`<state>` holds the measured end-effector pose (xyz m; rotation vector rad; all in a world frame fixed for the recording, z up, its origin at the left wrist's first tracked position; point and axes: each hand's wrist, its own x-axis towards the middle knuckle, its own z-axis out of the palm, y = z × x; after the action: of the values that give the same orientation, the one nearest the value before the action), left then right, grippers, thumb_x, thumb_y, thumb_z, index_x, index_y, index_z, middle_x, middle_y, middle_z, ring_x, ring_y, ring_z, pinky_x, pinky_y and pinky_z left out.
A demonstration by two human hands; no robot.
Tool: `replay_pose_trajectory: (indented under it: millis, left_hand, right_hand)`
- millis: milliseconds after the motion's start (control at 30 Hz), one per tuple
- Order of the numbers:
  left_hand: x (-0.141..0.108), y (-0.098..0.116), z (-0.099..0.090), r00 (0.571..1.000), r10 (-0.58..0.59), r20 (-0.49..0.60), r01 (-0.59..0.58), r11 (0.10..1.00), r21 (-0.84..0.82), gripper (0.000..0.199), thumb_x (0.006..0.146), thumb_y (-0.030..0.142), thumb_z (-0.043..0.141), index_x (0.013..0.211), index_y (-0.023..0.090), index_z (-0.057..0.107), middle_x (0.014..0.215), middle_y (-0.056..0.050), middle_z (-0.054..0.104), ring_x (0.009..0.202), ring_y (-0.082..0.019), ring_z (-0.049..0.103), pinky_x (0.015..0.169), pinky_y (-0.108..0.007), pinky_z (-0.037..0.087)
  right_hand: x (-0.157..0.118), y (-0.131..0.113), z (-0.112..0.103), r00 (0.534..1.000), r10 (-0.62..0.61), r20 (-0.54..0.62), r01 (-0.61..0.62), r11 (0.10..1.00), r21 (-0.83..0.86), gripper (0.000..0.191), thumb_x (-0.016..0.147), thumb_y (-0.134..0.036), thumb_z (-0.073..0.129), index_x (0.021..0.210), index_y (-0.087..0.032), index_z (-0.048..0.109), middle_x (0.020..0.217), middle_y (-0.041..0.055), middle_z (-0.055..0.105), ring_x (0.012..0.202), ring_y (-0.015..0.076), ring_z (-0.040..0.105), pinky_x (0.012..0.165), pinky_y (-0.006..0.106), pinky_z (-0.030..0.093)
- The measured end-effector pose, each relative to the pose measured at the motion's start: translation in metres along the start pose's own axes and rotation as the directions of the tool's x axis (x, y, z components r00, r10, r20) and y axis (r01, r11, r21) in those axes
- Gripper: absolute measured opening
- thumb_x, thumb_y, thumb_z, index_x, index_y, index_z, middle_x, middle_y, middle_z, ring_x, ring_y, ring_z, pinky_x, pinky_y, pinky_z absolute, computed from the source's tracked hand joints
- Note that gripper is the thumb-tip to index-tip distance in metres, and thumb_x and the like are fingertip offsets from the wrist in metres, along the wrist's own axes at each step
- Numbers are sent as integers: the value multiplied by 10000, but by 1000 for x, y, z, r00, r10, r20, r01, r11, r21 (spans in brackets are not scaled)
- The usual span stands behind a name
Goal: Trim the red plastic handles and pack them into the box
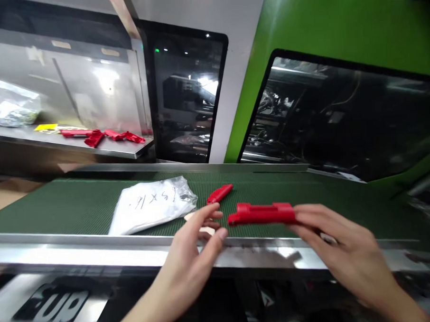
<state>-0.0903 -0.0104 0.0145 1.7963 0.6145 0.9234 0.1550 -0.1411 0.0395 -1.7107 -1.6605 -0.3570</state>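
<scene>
Pinching a red part [262, 213] by its end in the right hand [339, 241], above a green belt [273, 187]; curling the left hand [197, 249] half-open, hold on a pale piece [206, 230] unclear, near a marked plastic bag [149, 206] with white contents.

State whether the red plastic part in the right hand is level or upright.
Roughly level: the red plastic part extends sideways from the right hand, above the green belt.

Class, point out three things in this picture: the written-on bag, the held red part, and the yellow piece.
Bag [146, 209]: head view, its front.
Red part [262, 214]: head view, mid-body.
Yellow piece [45, 126]: head view, top face.
</scene>
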Motion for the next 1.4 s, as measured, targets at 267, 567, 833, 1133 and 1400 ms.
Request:
replay_pose_trajectory:
  millis: [267, 567, 833, 1133, 1400]
  left_hand:
    - [-99, 16, -11, 974, -191, -124, 163, 965, -207, 168, 925, 266, 605, 1058, 320, 691, 1093, 15, 655, 993, -139, 634, 849, -193, 508]
    - [-151, 21, -21, 872, -335, -358, 285, 940, -186, 127, 848, 298, 686, 965, 307, 734, 1038, 2, 668, 947, -155, 640, 808, -191, 510]
    - [-164, 17, -30, 742, -595, -308, 509, 800, -318, 299, 790, 455, 724, 1017, 260, 712, 907, -24, 705, 741, -173, 645, 743, -255, 522]
    - [-173, 21, -26, 784, -561, -266, 412, 791, -452, 269, 756, 322, 786, 1013, 278, 721, 964, -21, 626, 720, -109, 581, 655, -188, 472]
    - [-176, 22, -28, 881, -448, -151, 352, 835, -423, 304, 803, 240, 755, 1095, 301, 701, 1044, -39, 560, 803, -120, 576, 726, -194, 509]
  right_hand:
    - [-63, -72, 9, 978, -197, 73, 186, 973, 136, 306, 855, -90, 594, 1114, -240, 654, 1120, 69, 663, 983, 178, 683, 836, 233, 572]
    - [-78, -95, 33, 945, -245, 215, 187, 948, 255, 328, 871, -100, 590, 1166, -242, 615, 1168, 82, 619, 991, 175, 670, 802, 232, 583]
    - [-71, -115, 48, 959, -45, 279, -102, 866, 490, 243, 880, -132, 635, 1056, -299, 638, 1028, 10, 630, 884, 125, 651, 732, 206, 550]
    - [-75, -110, 67, 877, 85, 473, -368, 752, 547, 94, 882, -254, 656, 958, -294, 695, 1049, -6, 677, 958, 139, 654, 774, 200, 545]
    - [-85, -112, 85, 702, 98, 705, -597, 620, 509, 194, 861, -375, 661, 978, -247, 748, 1074, 59, 709, 982, 207, 666, 824, 302, 557]
